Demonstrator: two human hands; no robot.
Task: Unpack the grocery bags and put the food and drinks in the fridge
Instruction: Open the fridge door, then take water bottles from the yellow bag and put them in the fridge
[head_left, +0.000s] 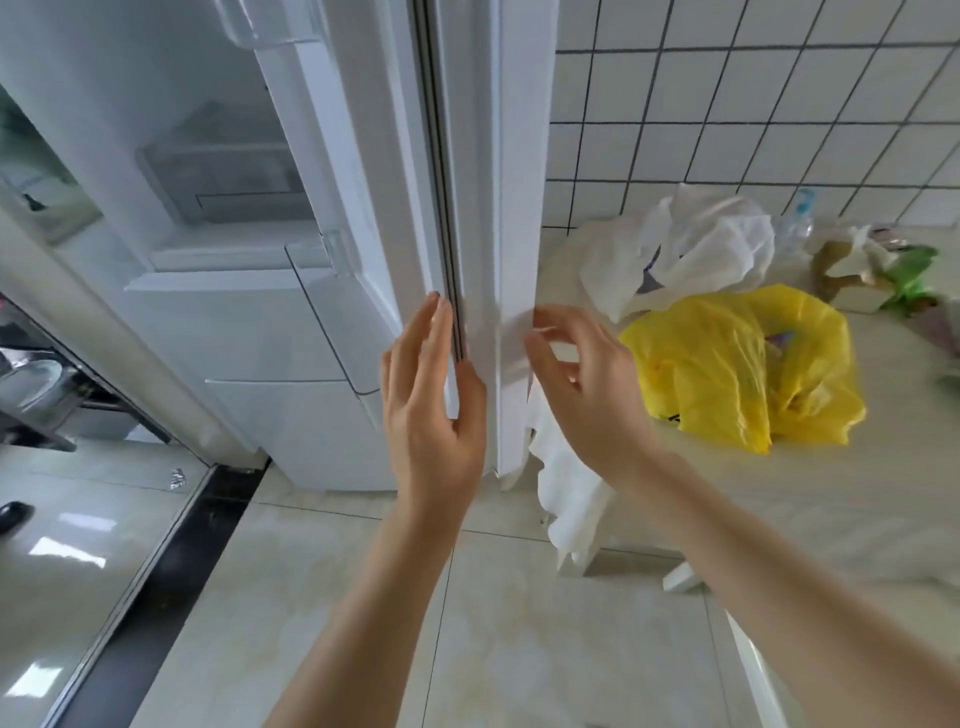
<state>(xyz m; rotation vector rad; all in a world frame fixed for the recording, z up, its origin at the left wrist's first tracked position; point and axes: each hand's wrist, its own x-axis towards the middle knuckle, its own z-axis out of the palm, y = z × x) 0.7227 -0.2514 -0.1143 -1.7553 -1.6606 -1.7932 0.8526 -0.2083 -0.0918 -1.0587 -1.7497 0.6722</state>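
- one white fridge (322, 322), its door (363, 218) swung ajar; clear door shelves show on the inner side.
- left hand (434, 415) lies against the door's front edge, fingers straight, thumb on the other face of the edge.
- right hand (582, 384), just right of the fridge, has loosely curled fingers and holds nothing.
- two grocery bags lie on the tabletop (831, 499) right of the fridge: one yellow bag (737, 369), one white bag (691, 249) behind it.
- further right of the fridge, one clear bottle (802, 213) and some blurred packages (872, 275).
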